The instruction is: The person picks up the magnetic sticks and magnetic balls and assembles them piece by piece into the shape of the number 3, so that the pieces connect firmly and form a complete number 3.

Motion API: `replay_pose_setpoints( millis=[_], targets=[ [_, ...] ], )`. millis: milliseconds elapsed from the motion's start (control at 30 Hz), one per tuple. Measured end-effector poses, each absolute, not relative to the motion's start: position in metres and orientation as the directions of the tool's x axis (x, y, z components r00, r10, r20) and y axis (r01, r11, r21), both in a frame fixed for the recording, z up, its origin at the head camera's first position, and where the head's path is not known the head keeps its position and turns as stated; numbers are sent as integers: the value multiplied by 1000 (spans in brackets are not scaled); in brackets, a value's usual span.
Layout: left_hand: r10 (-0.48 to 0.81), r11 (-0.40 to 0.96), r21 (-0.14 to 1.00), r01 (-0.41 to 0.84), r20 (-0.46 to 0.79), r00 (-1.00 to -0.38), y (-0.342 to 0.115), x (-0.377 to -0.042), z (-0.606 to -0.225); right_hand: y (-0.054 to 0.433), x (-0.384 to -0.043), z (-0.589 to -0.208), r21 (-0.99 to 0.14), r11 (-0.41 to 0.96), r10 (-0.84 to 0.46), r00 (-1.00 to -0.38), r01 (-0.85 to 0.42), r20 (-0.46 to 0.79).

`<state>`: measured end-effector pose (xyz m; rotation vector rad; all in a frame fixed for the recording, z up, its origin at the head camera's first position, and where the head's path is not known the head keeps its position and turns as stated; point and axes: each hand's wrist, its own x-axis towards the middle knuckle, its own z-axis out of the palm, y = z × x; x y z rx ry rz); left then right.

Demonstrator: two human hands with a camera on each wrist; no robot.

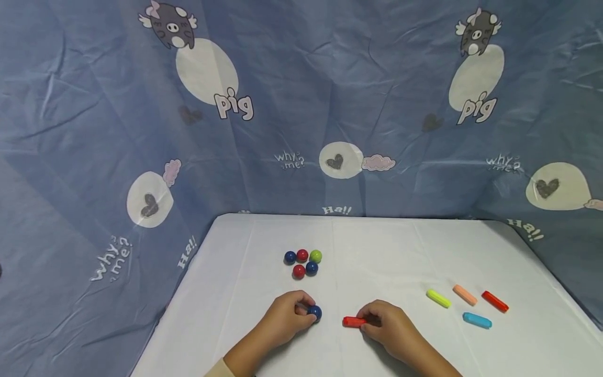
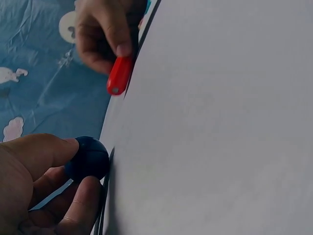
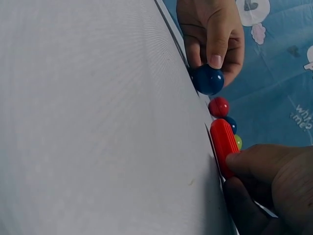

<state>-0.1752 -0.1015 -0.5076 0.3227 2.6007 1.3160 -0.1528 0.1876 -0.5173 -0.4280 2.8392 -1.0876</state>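
Observation:
My left hand [image 1: 286, 317] pinches a glossy dark blue ball [image 1: 315, 313] between thumb and fingers, low over the white tabletop. In the left wrist view the thumb and fingers lie on opposite sides of that ball [image 2: 89, 159]. Just to the right, my right hand [image 1: 389, 325] holds a stubby red stick [image 1: 352, 322] by its right end. The right wrist view shows ribs along this stick [image 3: 223, 139] and a rounded tip. Its free end points left toward the blue ball, with a small gap between them.
Beyond the left hand sits a cluster of red, blue and green balls [image 1: 299, 271]. To the right lie a yellow stick [image 1: 438, 298], an orange stick [image 1: 465, 295], another red stick [image 1: 495, 301] and a blue stick [image 1: 477, 320]. A blue printed cloth [image 1: 292, 120] hangs behind the white table [image 1: 386, 251].

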Motion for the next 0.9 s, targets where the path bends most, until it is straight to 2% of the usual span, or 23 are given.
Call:
replay_pose_setpoints(
  millis=[667,900],
  targets=[
    [270,584,805,105,-71,-960,-85,-167,-509,179,-155,-515,-669,720,-244,-970,-183,3],
    [278,576,812,92,-88,-956,-82,-167,-509,178,-155,-516,-666,715,-266,-964,-212,20]
  ],
)
